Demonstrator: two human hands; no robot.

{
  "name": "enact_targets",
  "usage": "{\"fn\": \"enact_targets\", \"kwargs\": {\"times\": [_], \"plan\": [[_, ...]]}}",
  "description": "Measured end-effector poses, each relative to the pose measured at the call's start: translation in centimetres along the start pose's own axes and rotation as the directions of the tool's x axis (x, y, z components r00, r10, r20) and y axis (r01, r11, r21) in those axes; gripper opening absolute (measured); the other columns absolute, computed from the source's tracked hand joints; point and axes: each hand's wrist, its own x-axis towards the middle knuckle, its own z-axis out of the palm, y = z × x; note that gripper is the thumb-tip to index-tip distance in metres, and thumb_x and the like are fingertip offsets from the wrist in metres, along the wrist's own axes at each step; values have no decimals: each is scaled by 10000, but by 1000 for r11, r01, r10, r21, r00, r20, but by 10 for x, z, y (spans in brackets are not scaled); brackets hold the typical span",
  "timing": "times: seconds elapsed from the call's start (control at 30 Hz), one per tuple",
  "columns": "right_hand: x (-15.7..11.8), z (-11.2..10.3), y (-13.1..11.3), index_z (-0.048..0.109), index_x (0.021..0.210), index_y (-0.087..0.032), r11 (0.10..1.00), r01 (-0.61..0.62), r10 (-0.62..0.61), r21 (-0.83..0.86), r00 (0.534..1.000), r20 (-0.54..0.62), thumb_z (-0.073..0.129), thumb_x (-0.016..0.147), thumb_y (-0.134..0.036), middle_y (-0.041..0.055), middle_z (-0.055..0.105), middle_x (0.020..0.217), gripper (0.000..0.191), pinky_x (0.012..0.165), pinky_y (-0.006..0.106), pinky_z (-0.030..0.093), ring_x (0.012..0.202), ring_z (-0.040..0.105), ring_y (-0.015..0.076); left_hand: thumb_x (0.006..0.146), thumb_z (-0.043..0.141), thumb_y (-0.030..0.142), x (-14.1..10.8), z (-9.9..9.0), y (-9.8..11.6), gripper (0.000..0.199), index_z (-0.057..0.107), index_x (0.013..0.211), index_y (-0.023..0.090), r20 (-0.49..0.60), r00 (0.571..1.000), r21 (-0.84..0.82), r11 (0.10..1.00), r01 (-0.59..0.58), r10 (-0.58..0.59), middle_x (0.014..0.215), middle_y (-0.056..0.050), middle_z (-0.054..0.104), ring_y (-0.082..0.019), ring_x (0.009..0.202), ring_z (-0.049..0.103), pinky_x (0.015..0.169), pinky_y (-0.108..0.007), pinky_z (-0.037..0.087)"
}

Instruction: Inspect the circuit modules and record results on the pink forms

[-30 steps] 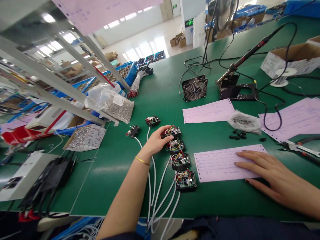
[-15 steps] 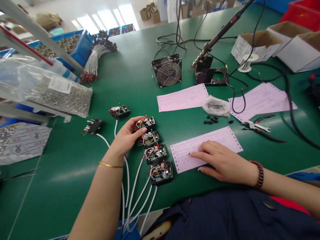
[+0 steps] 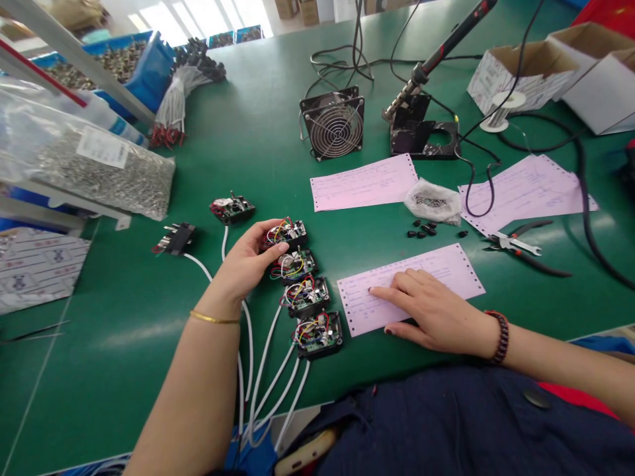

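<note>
Green bench matting (image 3: 124, 370) lies under both hands. The left hand (image 3: 248, 258) is half curled, its fingers (image 3: 278, 246) draped over the farthest of four wired circuit boards (image 3: 292, 231) set in a row; whether it grips that board or only rests on it, I cannot tell. The other three boards (image 3: 306, 297) run toward the person just beside that hand, and white cables (image 3: 262, 377) trail from them past the left forearm. Another board (image 3: 232, 209) and a black connector (image 3: 174, 238) lie beyond the left hand. The right hand (image 3: 431, 311) is open and flat, holding nothing, with its fingers on a pink printed form (image 3: 436, 268). Beyond it are small black parts (image 3: 421, 231) and a clear bag (image 3: 431, 201), with pliers (image 3: 516, 248) off to its right. Farther ahead sit a caged fan (image 3: 333, 123) and a soldering iron (image 3: 446, 46) in a black stand (image 3: 421, 135).
</note>
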Motion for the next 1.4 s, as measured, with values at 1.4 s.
{"fn": "enact_targets", "kwargs": {"times": [1.4], "plan": [[-4, -1, 3, 686, 1279, -242, 1000, -2, 3, 30, 1000, -10, 529, 1043, -462, 59, 606, 915, 360, 762, 360, 328, 845, 519, 235, 729, 871, 428, -2, -2, 1, 618, 648, 1272, 234, 10, 1000, 32, 999, 14, -15, 1218, -34, 701, -246, 1118, 632, 1011, -360, 514]]}}
